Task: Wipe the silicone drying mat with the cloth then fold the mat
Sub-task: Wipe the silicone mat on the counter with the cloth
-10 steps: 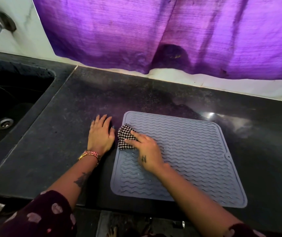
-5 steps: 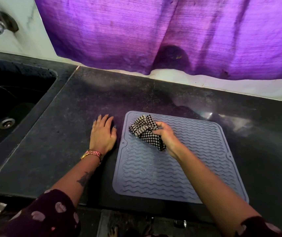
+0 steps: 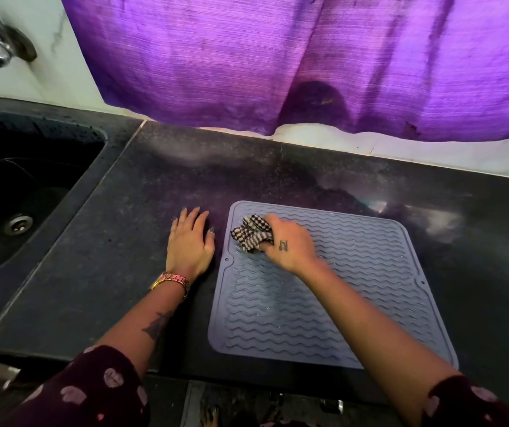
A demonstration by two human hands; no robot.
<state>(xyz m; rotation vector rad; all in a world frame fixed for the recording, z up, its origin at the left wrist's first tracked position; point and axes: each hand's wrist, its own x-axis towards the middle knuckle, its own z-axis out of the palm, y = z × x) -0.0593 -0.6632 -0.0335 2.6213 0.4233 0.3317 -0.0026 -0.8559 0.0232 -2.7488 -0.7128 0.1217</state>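
Right hand (image 3: 290, 245) gripped bunched checked cloth (image 3: 251, 232) at mat's upper-left corner, left hand (image 3: 190, 245) lay flat, fingers straight, on counter (image 3: 108, 241) beside it, grey mat (image 3: 355, 288) flat lower-centre of frame, near-square, ridges ran left-right

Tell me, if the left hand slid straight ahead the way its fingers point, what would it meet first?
Probably nothing soon. The left hand lies flat on the dark counter, fingers pointing toward the back wall. Bare counter lies ahead up to the purple curtain; the mat sits off to its right, outside that line.
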